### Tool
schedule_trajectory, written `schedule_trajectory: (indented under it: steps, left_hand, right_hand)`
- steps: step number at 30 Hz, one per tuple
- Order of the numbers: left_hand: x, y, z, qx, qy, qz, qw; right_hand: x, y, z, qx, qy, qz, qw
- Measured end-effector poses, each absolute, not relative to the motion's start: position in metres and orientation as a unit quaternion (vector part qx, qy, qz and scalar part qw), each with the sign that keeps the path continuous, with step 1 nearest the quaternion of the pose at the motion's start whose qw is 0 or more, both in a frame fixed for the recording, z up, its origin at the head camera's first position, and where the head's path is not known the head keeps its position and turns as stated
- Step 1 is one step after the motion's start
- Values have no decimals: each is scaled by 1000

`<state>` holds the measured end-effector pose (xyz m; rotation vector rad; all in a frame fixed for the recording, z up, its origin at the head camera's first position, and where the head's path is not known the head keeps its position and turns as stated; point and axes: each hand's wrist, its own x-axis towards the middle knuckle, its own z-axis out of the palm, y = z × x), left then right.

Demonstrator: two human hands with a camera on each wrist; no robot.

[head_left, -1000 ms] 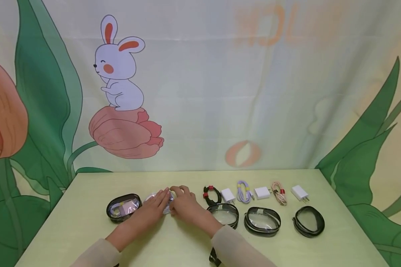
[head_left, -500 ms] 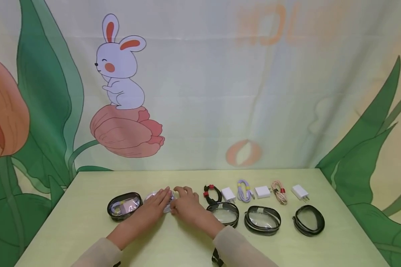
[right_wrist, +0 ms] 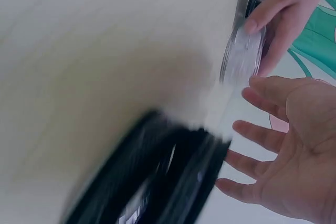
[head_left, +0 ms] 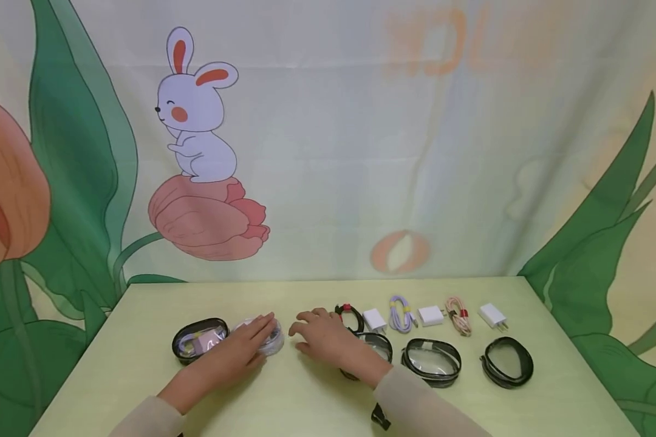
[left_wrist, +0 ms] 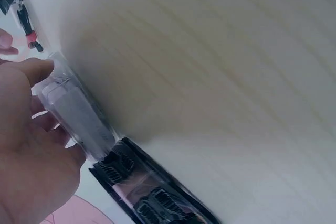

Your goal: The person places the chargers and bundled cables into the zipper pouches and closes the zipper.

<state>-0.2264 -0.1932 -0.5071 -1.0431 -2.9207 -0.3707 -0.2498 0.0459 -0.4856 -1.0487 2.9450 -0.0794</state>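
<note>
A round, see-through case (head_left: 273, 345) with whitish contents sits on the table, left of centre. My left hand (head_left: 244, 345) rests over it with straight fingers in the head view. In the left wrist view, the thumb lies at one end of the clear case (left_wrist: 79, 116). My right hand (head_left: 325, 337) is apart from the case, fingers spread and loosely bent, holding nothing. Its fingers overlap the coiled black cable (head_left: 355, 315) in the head view. Its forearm passes over a black-rimmed clear pouch (head_left: 379, 343), blurred in the right wrist view.
Left of the clear case stands a black-rimmed pouch (head_left: 183, 337) with a cable and a pinkish block inside. Two more black-rimmed pouches (head_left: 432, 361) stand at the right. Behind them lie white chargers (head_left: 430, 315), a purple cable (head_left: 400, 315) and a pink cable (head_left: 458, 317).
My right hand has drawn away from the clear case, to the right toward the black cable. My left hand stays on the case, shifted slightly left and nearer me.
</note>
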Motion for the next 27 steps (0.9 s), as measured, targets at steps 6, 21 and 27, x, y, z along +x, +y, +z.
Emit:
schedule_trajectory:
  steps: [6,21,27]
  left_hand:
    - [-223,-183,-510,-342,-932,-116,22]
    - [-205,-133,-500,-412,-906,-79,49]
    - [-208,-108,-497,-438,-896,-64,45]
  right_hand:
    - [-251,88,-477,-341,940,-6,-10]
    - [-249,163,-463,-317,945,-74,-42]
    - [-251,184,-470,-324,942,-66,-57]
